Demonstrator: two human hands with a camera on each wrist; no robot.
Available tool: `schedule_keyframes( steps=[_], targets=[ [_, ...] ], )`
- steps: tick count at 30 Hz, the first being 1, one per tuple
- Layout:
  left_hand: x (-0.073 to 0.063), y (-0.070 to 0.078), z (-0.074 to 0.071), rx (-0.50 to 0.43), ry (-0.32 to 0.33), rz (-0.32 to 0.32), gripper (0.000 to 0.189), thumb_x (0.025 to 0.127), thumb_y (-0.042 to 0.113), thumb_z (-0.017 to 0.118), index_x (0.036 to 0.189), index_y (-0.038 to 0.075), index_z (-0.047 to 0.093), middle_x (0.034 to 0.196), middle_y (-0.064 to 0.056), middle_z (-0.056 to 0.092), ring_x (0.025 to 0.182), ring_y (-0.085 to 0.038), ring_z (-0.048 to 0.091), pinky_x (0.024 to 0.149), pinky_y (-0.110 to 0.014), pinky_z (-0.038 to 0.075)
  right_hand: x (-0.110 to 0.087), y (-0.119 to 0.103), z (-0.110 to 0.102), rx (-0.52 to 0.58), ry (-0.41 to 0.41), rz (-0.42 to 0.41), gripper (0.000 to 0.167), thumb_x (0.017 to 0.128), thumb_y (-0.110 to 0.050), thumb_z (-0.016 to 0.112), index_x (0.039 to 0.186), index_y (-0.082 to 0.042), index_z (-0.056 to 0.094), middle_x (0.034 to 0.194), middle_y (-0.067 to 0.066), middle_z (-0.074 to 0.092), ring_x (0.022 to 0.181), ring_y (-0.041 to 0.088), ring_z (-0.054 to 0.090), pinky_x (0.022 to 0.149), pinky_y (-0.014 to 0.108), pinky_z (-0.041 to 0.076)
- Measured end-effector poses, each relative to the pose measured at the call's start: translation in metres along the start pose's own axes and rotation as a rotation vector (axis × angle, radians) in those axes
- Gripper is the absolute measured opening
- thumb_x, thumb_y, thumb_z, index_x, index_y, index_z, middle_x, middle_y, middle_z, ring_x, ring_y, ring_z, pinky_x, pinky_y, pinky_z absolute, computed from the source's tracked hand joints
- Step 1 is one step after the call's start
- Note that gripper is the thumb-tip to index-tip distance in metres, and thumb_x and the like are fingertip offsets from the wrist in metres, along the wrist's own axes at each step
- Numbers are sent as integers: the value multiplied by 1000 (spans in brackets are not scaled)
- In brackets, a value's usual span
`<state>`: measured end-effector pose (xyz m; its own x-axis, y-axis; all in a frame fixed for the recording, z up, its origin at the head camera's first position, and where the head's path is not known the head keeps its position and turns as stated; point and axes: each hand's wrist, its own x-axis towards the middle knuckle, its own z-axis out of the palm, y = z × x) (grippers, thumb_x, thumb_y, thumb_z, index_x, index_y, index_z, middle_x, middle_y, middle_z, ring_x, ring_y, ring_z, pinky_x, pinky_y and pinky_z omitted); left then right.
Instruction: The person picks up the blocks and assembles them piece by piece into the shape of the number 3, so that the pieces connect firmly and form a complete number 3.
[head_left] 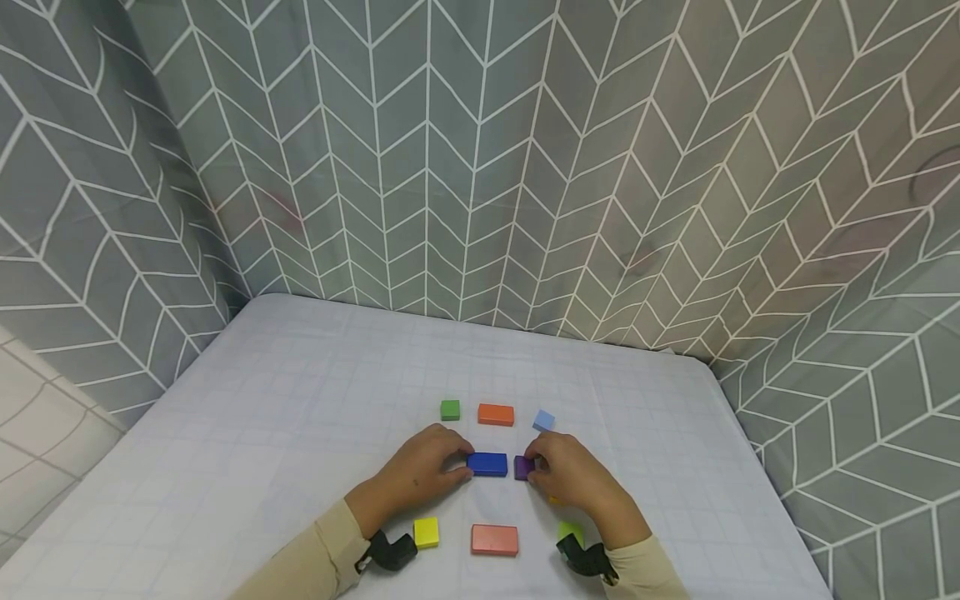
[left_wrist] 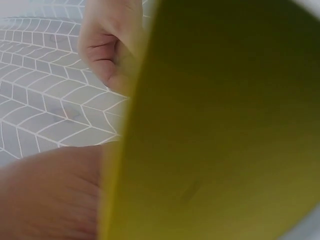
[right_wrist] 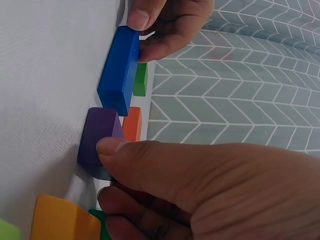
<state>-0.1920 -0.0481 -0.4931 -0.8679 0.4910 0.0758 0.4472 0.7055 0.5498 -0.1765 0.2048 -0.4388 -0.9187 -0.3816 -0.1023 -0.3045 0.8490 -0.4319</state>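
Observation:
A long blue block [head_left: 487, 464] lies on the white-covered table, and my left hand [head_left: 423, 468] pinches its left end between thumb and fingers. Just right of it is a small purple block [head_left: 521, 468]. My right hand [head_left: 576, 477] grips that one, the thumb on its near face in the right wrist view. A narrow gap separates the two blocks in the head view; from the right wrist, the purple block [right_wrist: 96, 131] nearly meets the blue block's end [right_wrist: 114, 75]. A yellow block [left_wrist: 215, 130] fills much of the left wrist view, hiding the left fingertips there.
Behind the hands lie a green cube [head_left: 450, 410], an orange block [head_left: 496, 414] and a tilted light blue cube [head_left: 543, 420]. Nearer are a salmon block [head_left: 494, 540] and a lime block [head_left: 570, 530]. An amber block [right_wrist: 60, 220] and a dark green one sit beside my right hand.

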Motion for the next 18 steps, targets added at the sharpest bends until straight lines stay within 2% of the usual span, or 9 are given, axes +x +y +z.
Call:
schedule_keyframes(
  steps=[18],
  targets=[
    [-1, 1, 0, 4, 5, 12, 33, 91, 42, 72, 118, 22, 70, 111, 14, 66, 112, -9, 56, 100, -39, 50, 1, -2, -1, -12, 1, -16, 18, 84, -7, 77, 101, -4, 73, 91, -1, 64, 82, 13, 56, 76, 36, 54]
  ],
)
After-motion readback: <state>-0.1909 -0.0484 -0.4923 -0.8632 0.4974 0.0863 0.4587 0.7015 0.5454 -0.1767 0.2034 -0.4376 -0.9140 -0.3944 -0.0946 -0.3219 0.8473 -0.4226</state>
